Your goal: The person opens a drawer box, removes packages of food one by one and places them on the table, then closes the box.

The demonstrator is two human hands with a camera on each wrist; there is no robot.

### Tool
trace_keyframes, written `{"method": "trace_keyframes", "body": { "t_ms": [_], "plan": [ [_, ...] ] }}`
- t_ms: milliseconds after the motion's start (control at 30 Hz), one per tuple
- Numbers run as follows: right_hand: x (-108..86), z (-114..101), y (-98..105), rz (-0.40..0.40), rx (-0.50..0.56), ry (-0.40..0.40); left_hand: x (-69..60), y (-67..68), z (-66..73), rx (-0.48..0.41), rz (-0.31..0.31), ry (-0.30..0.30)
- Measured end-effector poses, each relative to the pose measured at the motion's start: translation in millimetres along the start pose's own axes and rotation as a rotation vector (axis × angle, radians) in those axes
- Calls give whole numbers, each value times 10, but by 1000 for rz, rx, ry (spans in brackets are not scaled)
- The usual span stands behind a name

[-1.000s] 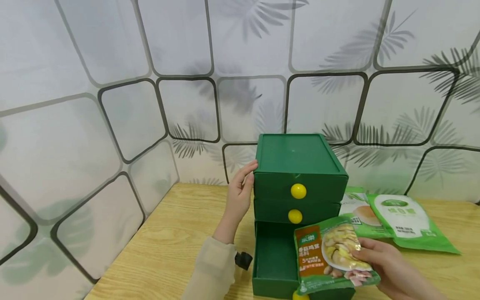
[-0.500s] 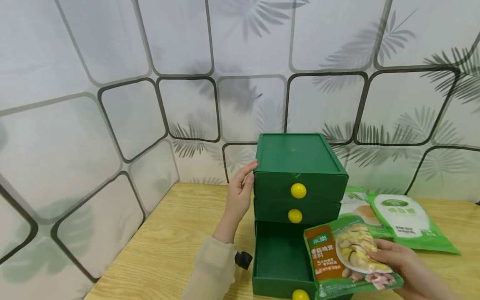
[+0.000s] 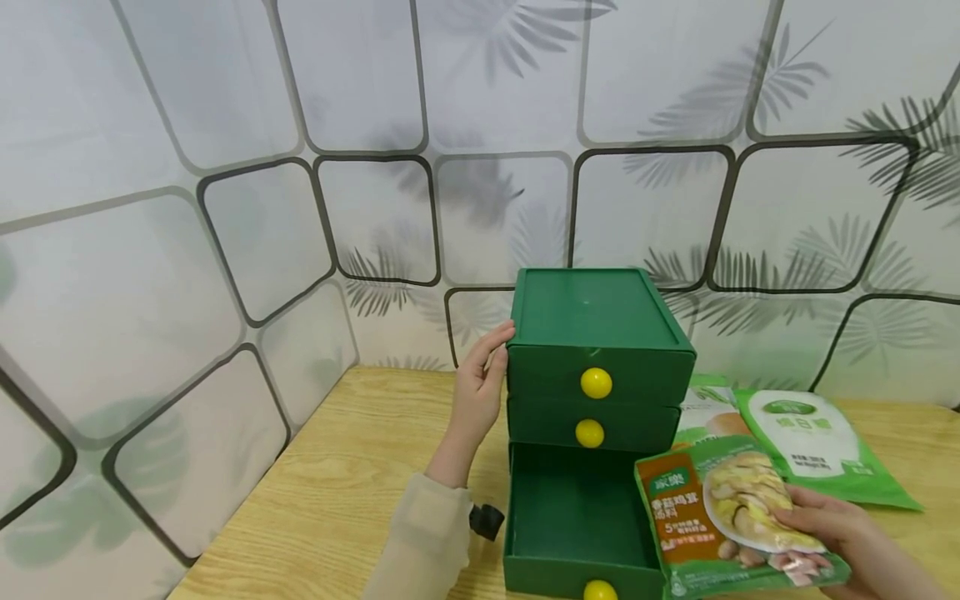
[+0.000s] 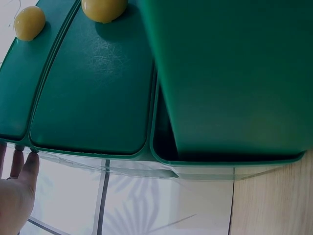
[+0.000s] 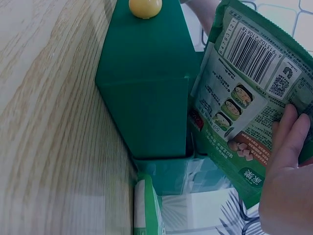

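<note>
A green three-drawer cabinet (image 3: 600, 308) with yellow round knobs stands on the wooden table. Its bottom drawer (image 3: 577, 517) is pulled out, and the visible part of the inside is bare. Against the cabinet's upper left side rests my left hand (image 3: 482, 383), fingertips touching the edge with the fingers fairly straight; the left wrist view shows these fingertips too. My right hand (image 3: 828, 521) pinches a green and brown soup seasoning packet (image 3: 738, 517) by its right side, tilted over the drawer's right edge. In the right wrist view the packet's printed back (image 5: 249, 93) faces the camera.
Two green and white bags lie behind on the right: one with a round orange picture (image 3: 712, 412), partly hidden by the cabinet and packet, and a whiter bag (image 3: 813, 433). A patterned curtain (image 3: 495, 217) hangs behind the table (image 3: 337, 467).
My right hand has moved to the right with the seasoning packet, from over the open drawer toward its right edge, uncovering more of the drawer. My left hand has stayed in place.
</note>
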State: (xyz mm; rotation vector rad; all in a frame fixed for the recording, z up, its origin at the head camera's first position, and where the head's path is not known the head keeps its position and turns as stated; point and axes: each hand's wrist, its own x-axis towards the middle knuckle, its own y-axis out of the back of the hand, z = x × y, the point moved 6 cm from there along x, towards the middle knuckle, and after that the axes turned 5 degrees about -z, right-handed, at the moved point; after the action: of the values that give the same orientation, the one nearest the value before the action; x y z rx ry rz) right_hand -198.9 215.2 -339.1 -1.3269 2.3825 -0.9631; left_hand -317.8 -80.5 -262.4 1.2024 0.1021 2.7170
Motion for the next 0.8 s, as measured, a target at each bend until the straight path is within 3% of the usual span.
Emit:
{"method": "trace_keyframes", "body": {
  "t_ms": [100, 200, 300, 367, 467, 667, 800],
  "plan": [
    [-31, -11, 3, -36, 17, -12, -2, -8, 116, -10, 4, 17],
    [-116, -18, 84, 62, -14, -43, 0, -8, 119, -5, 5, 18],
    [-199, -25, 151, 151, -32, -76, 3, -2, 18, -9, 3, 10],
    [-214, -32, 152, 128, 13, -67, 2, 3, -55, -9, 2, 2],
    [-244, -36, 160, 168, 24, -65, -1, 9, -150, -8, 1, -11],
    [-250, -38, 76, 76, 93, -40, -2, 9, -145, -7, -1, -5],
    [-247, -58, 13, -32, 88, -17, -1, -4, -4, -16, -1, 4]
  ]
}}
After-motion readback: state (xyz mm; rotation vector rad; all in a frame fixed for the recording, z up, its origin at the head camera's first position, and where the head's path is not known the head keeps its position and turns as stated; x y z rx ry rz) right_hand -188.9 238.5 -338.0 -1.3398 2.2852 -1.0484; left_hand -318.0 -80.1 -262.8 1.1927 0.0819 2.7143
